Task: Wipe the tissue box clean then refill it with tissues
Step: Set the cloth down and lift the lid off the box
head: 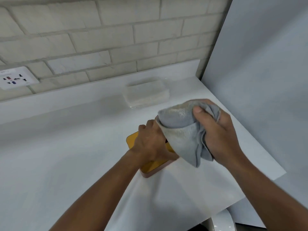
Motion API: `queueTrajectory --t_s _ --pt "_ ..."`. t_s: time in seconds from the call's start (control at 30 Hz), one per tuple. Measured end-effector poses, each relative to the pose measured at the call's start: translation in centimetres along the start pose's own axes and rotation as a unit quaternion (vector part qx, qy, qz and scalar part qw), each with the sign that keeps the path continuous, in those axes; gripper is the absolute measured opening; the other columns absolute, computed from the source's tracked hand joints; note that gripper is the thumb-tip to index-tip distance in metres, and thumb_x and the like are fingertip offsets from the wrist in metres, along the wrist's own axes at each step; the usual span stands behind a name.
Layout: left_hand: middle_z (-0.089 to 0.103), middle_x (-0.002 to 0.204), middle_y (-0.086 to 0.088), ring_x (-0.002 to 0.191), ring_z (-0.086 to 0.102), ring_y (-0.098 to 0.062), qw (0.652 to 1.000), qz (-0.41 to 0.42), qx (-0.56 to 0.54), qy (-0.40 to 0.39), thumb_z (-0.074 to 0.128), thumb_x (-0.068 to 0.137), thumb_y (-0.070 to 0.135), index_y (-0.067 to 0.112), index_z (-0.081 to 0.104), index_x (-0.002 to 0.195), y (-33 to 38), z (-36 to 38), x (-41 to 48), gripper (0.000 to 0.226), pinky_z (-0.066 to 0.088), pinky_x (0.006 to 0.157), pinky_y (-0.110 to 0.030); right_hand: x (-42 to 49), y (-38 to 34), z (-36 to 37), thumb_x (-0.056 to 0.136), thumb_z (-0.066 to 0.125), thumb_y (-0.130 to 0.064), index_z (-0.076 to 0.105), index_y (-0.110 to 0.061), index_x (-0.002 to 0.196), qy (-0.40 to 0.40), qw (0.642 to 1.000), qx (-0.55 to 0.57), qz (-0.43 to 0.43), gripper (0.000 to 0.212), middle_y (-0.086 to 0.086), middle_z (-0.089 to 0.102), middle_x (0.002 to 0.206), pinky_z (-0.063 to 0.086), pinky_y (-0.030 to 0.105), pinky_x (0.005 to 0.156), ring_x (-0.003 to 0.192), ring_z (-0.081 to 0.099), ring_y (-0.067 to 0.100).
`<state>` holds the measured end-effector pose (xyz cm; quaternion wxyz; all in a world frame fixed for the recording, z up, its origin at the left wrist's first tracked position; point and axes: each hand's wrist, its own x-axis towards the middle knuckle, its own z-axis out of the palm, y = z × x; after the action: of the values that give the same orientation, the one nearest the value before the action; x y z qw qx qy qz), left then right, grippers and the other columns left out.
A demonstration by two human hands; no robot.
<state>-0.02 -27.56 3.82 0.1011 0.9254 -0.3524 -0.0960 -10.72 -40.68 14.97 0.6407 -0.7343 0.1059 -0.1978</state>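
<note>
At the far left a wall socket (16, 79) is set in the tiled wall, well apart from the work; no trouble is expected from it unless water is flicked that way.

Near the middle of the counter (66, 147) the yellow tissue box (132, 139) lies flat on a pinkish base. It is held down by the left hand (150, 144), whose fingers (145, 126) are curled over the box's far edge. The counter looks smooth, so if that grip were eased during a firm stroke, the box could be pushed sideways or spun.

Behind the box, close to the wall, a clear-wrapped pack of tissues (146, 92) is waiting, well apart from both hands. The refill is not yet begun. If the box were filled before it dried, the tissues could be dampened; whether the cloth is wet cannot be told.

To the right, the grey cloth (181, 129) is bunched in the right hand (218, 132), with fingers and thumb closed round it, and is held just above the box's right end. A loose fold hangs below the fist and could be dragged over already wiped surfaces. The part of the lid covered by the left hand may be missed unless the hold is shifted.
</note>
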Motion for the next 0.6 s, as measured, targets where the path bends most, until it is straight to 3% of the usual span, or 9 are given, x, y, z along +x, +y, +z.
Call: queueTrajectory --t_s 0.03,0.1,0.17,0.23,0.3,0.37,0.4,0.5,0.6 --pt "0.051 0.147 0.003 0.129 0.05 -0.024 1.0 0.006 -0.005 0.013 0.064 0.058 0.097 0.032 0.037 0.15 0.1 0.3 -0.1 0.116 0.04 0.107 -0.045 0.9 0.0 0.2 0.1 0.056 -0.017 0.072 -0.032 0.086 0.004 1.0 0.003 0.003 0.026 -0.014 0.074 0.085 0.053 0.018 0.075 0.085 0.069 0.004" --pt "0.041 0.159 0.003 0.144 0.038 -0.022 0.997 0.009 -0.071 0.015 0.072 0.058 0.092 0.033 0.026 0.159 -0.2 0.4 -0.5 0.126 0.03 0.12 -0.051 2.7 0.5 0.7 0.1 0.056 -0.017 0.072 -0.026 0.092 0.008 0.999 0.021 0.025 0.02 -0.008 0.076 0.09 0.056 0.027 0.083 0.092 0.072 0.012" --pt "0.028 0.17 0.009 0.156 0.025 -0.015 0.978 0.007 -0.206 0.042 0.079 0.06 0.085 0.037 0.019 0.164 -1.2 -0.5 -1.2 0.13 0.015 0.128 -0.058 4.0 0.8 1.5 0.099 0.058 -0.02 0.073 -0.018 0.097 0.012 0.995 0.058 0.075 0.015 -0.001 0.077 0.094 0.057 0.032 0.084 0.094 0.073 0.018" --pt "0.031 0.168 0.017 0.154 0.031 -0.006 0.916 0.006 -0.394 0.073 0.081 0.062 0.079 0.042 0.024 0.162 -2.7 -1.8 -2.0 0.122 0.025 0.128 -0.049 4.9 1.0 2.3 0.099 0.059 -0.021 0.072 -0.01 0.104 0.007 0.988 0.094 0.126 0.018 0.002 0.078 0.093 0.058 0.029 0.075 0.089 0.074 0.018" --pt "0.049 0.161 0.01 0.147 0.047 -0.01 0.827 0.006 -0.559 0.06 0.083 0.064 0.079 0.037 0.026 0.165 -4.2 -3.2 -3.0 0.123 0.041 0.121 -0.043 5.3 1.3 3.1 0.099 0.059 -0.019 0.071 -0.005 0.107 -0.006 0.979 0.126 0.158 0.021 0.002 0.078 0.089 0.057 0.026 0.066 0.083 0.075 0.016" --pt "0.069 0.14 0.003 0.128 0.066 -0.016 0.746 -0.02 -0.663 0.048 0.086 0.065 0.074 0.032 0.035 0.161 -4.9 -4.7 -3.6 0.117 0.056 0.103 -0.037 5.5 1.7 4.0 0.099 0.059 -0.017 0.071 -0.005 0.104 -0.025 0.973 0.145 0.177 0.018 0.002 0.078 0.087 0.057 0.024 0.064 0.081 0.075 0.015" --pt "0.073 0.132 -0.001 0.12 0.07 -0.017 0.73 -0.048 -0.679 0.057 0.087 0.07 0.067 0.031 0.042 0.157 -5.0 -5.4 -3.9 0.105 0.058 0.095 -0.035 5.6 2.0 4.5 0.099 0.058 -0.018 0.071 -0.006 0.102 -0.041 0.971 0.148 0.183 0.017 0.002 0.078 0.088 0.058 0.025 0.065 0.082 0.075 0.015" --pt "0.077 0.115 -0.017 0.099 0.076 -0.02 0.744 -0.142 -0.638 0.136 0.085 0.088 0.025 0.02 0.065 0.135 -6.0 -6.6 -4.5 0.052 0.06 0.079 -0.036 5.5 3.2 6.4 0.096 0.064 -0.027 0.071 -0.01 0.107 -0.129 0.974 0.067 0.176 0.022 0.007 0.077 0.102 0.06 0.04 0.087 0.096 0.073 0.02" --pt "0.072 0.085 -0.001 0.077 0.068 -0.017 0.815 -0.196 -0.503 0.21 0.079 0.084 0.018 0.025 0.07 0.098 -8.0 -7.3 -5.8 0.018 0.056 0.07 -0.04 4.6 4.5 9.0 0.085 0.073 -0.036 0.07 -0.022 0.098 -0.192 0.962 -0.088 0.173 0.019 -0.001 0.076 0.096 0.057 0.053 0.088 0.092 0.072 0.02"
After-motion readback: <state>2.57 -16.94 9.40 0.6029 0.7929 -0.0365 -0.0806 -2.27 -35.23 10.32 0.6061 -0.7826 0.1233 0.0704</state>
